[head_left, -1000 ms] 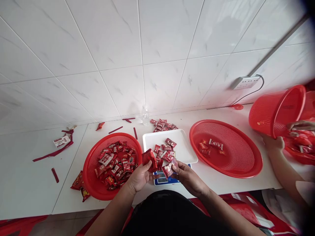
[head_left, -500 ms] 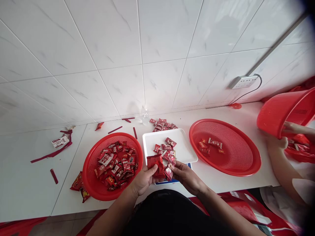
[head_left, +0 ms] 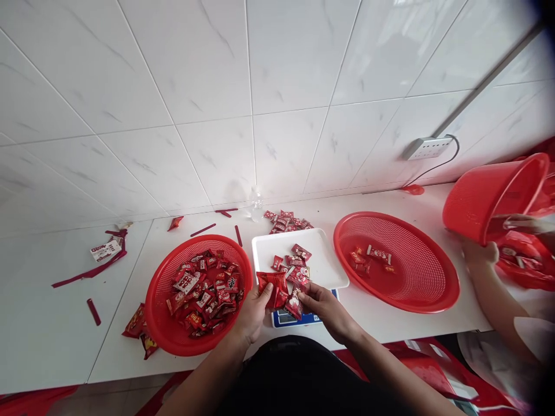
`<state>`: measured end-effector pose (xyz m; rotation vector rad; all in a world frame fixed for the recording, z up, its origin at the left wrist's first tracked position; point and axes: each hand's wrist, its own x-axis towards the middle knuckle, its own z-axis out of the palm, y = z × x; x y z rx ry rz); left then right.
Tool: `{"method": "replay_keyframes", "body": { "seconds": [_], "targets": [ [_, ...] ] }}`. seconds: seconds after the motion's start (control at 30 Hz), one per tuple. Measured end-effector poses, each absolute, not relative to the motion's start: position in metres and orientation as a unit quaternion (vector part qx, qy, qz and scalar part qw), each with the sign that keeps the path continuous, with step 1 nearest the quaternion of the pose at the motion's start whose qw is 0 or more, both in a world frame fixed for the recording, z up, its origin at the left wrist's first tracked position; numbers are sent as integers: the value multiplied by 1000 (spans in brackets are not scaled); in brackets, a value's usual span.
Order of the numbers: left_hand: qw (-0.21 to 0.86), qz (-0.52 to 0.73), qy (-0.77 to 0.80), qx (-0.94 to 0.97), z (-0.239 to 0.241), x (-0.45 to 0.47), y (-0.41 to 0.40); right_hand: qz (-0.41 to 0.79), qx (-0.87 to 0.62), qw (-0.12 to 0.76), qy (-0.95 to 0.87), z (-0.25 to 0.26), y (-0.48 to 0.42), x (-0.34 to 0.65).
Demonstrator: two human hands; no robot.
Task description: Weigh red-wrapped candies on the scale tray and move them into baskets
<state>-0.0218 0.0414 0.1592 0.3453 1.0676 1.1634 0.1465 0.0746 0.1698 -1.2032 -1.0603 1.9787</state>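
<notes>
My left hand [head_left: 255, 312] is closed on a shiny red snack packet [head_left: 273, 284], its thumb pressed on top. Pinched in the fingers of my right hand [head_left: 327, 309] is a smaller dark-red wrapped candy [head_left: 296, 299], close beside that packet. Both hands hover at the front edge of a white weighing tray [head_left: 323, 266], where several red wrapped packets [head_left: 297, 261] lie. Under the tray is a blue scale [head_left: 310, 319], its display partly covered by the things I hold.
Left stands a red basket [head_left: 158, 289] of wrapped candies; right, another red basket [head_left: 446, 277] holds a few. Behind the tray lie more packets [head_left: 288, 221] and a clear bottle [head_left: 256, 205]. At far right a co-worker's hand [head_left: 481, 252] touches a tilted red basket [head_left: 472, 202].
My hands have shifted slightly, uncovering more of the blue scale. The co-worker's tilted basket has moved a little left and down.
</notes>
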Motion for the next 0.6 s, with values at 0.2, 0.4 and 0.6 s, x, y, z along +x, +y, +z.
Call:
{"method": "replay_keyframes", "body": {
  "seconds": [0.2,0.4,0.6],
  "targets": [
    [749,440,465,169,156,-26,34,726,-463,276,-427,166,70,147],
    [759,411,471,181,155,-19,26,714,-472,271,-441,159,68,145],
    [752,427,488,115,157,-24,29,693,-486,278,-455,161,66,146]
  ]
}}
